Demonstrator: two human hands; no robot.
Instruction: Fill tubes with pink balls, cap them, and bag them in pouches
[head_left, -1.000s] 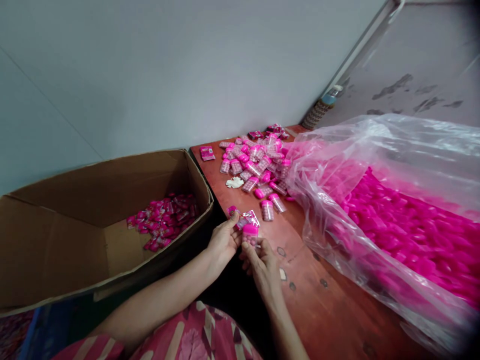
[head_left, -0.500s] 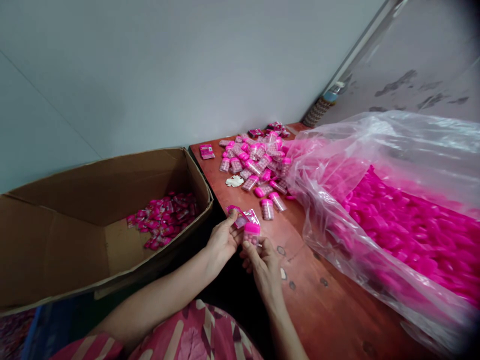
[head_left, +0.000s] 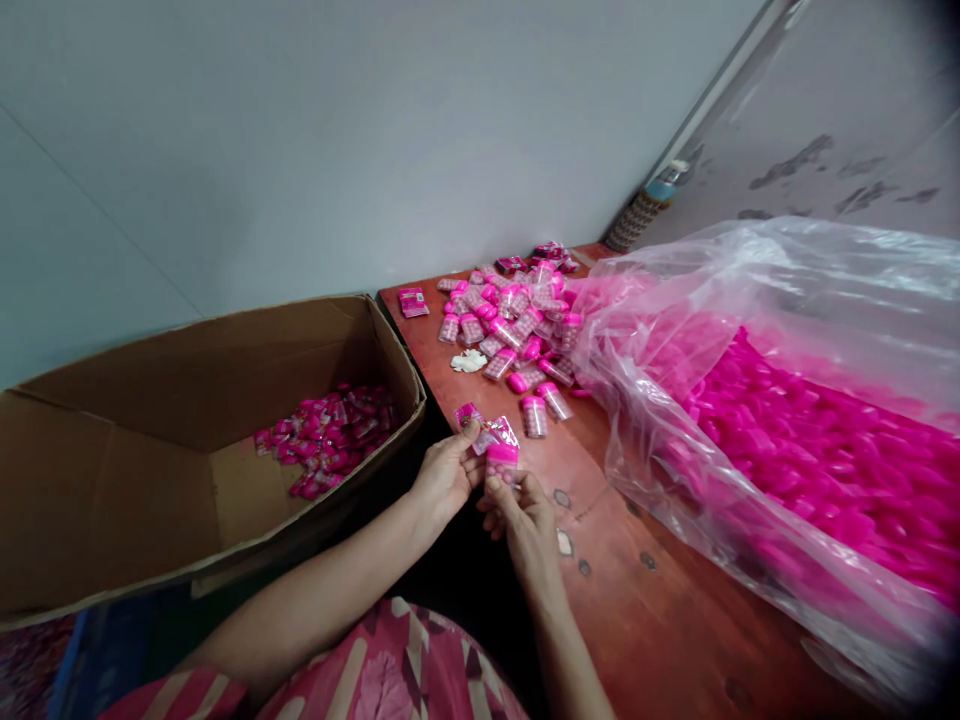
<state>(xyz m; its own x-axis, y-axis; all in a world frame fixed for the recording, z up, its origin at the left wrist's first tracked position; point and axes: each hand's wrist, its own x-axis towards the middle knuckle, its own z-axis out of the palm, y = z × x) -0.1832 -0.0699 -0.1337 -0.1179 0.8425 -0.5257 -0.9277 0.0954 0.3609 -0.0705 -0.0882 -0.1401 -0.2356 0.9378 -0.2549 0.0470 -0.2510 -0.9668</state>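
Note:
My left hand (head_left: 444,478) pinches a clear plastic wrapper with pink print (head_left: 487,430) at the near edge of the reddish wooden table (head_left: 637,600). My right hand (head_left: 525,520) holds a small clear bottle with a pink cap (head_left: 501,462) upright, right against the wrapper. Both hands are closed and touch each other at the fingertips. Farther back on the table lies a pile of several similar pink-capped bottles (head_left: 517,315).
An open cardboard box (head_left: 150,490) on my left holds several wrapped pink packs (head_left: 326,440). A big clear plastic bag (head_left: 787,420) full of pink caps covers the table's right side. A white scrap (head_left: 469,362) lies by the pile. A grey wall stands behind.
The hands, bottle and wrapper have shifted slightly up in view; the grip looks the same.

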